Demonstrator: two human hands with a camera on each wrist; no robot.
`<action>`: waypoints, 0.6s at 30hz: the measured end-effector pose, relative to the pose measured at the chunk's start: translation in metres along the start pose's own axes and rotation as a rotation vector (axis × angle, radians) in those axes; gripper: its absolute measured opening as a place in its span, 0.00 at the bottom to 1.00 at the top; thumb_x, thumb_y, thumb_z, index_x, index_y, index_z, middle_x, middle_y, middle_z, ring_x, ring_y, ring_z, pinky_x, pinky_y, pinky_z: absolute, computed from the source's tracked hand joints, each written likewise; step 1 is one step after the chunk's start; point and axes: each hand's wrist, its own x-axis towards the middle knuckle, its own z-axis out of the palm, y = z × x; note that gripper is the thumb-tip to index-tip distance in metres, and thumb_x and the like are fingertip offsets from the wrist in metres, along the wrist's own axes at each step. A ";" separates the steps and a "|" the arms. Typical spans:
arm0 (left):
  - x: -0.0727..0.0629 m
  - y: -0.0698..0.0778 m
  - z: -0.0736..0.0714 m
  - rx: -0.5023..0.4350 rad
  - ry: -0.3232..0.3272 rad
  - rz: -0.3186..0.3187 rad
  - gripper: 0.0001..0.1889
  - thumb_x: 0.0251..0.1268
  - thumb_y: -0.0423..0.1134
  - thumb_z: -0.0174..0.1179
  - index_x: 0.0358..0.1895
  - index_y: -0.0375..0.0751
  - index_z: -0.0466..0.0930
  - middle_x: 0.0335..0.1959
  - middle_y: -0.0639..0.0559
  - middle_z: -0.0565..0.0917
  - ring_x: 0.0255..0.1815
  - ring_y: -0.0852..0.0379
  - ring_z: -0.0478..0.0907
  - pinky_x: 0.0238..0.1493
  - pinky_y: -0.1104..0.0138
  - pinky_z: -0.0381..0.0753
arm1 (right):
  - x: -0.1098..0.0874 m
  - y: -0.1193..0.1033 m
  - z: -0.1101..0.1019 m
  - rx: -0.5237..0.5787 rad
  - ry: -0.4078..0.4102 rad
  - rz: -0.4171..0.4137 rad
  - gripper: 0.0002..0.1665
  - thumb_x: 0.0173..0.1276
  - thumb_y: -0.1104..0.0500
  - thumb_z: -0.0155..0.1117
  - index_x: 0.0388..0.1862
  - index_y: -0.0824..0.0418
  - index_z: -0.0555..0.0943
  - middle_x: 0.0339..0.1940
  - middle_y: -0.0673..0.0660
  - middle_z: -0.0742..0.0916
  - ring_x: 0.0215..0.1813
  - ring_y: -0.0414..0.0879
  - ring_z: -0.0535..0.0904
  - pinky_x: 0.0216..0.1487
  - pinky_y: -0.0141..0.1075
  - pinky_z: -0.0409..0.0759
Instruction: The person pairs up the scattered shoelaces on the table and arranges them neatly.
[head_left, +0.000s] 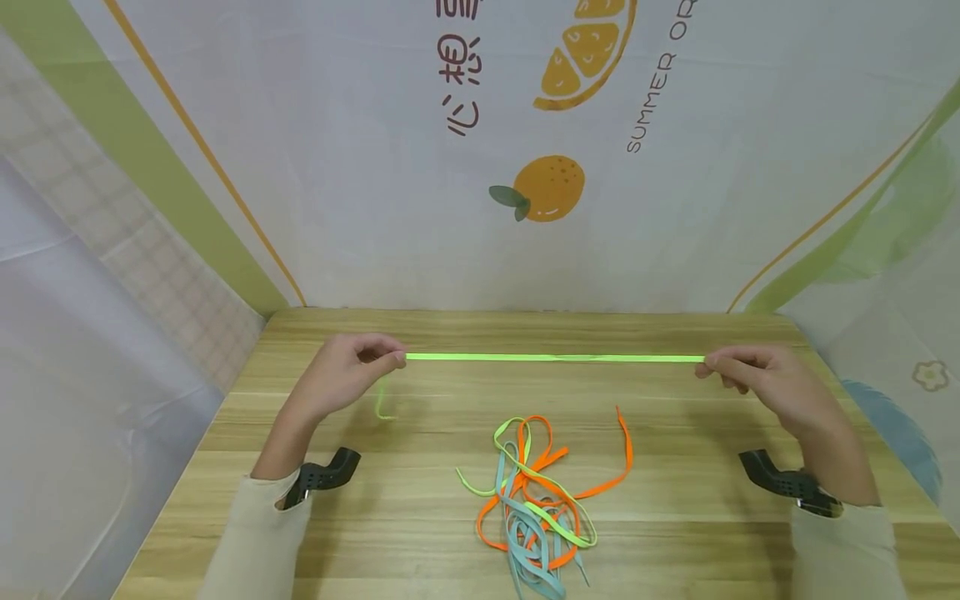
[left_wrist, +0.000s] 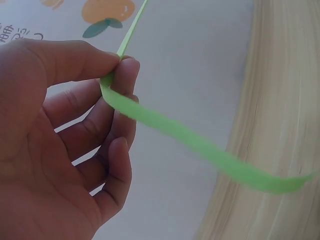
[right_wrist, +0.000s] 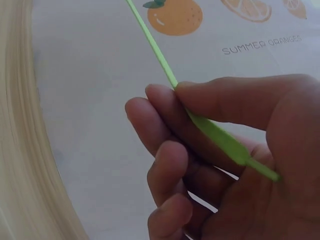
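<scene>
A bright green shoelace (head_left: 510,357) is stretched straight and level above the table between both hands. My left hand (head_left: 351,371) pinches it between thumb and forefinger; a loose length (left_wrist: 190,142) hangs beyond that pinch in the left wrist view. At the other side my right hand (head_left: 753,379) pinches the lace near one end. In the right wrist view, the narrow tip of the green lace (right_wrist: 220,137) lies against the palm. Between the forearms, nearer the person, is a tangled pile of orange (head_left: 628,450), yellow-green (head_left: 480,490) and light blue laces (head_left: 521,533).
The wooden table (head_left: 420,550) ends at a printed cloth backdrop (head_left: 375,208) with orange pictures. More cloth (head_left: 67,350) hangs at the left, and patterned cloth also stands at the right. Black wrist mounts (head_left: 330,471) are worn at both cuffs.
</scene>
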 end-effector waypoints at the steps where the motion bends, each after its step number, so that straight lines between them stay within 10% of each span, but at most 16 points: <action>1: 0.000 -0.001 -0.001 0.002 -0.001 -0.005 0.12 0.83 0.45 0.65 0.54 0.43 0.93 0.50 0.50 0.92 0.50 0.52 0.86 0.53 0.53 0.81 | 0.000 0.002 -0.002 0.003 0.007 0.006 0.14 0.88 0.62 0.60 0.53 0.65 0.92 0.43 0.46 0.93 0.37 0.48 0.71 0.36 0.37 0.69; 18: -0.002 -0.014 -0.012 -0.004 0.000 -0.028 0.14 0.85 0.46 0.63 0.56 0.42 0.92 0.59 0.44 0.90 0.60 0.44 0.85 0.60 0.47 0.80 | -0.003 0.029 -0.022 0.057 0.073 -0.031 0.15 0.87 0.68 0.57 0.51 0.69 0.92 0.36 0.44 0.89 0.34 0.46 0.71 0.34 0.37 0.66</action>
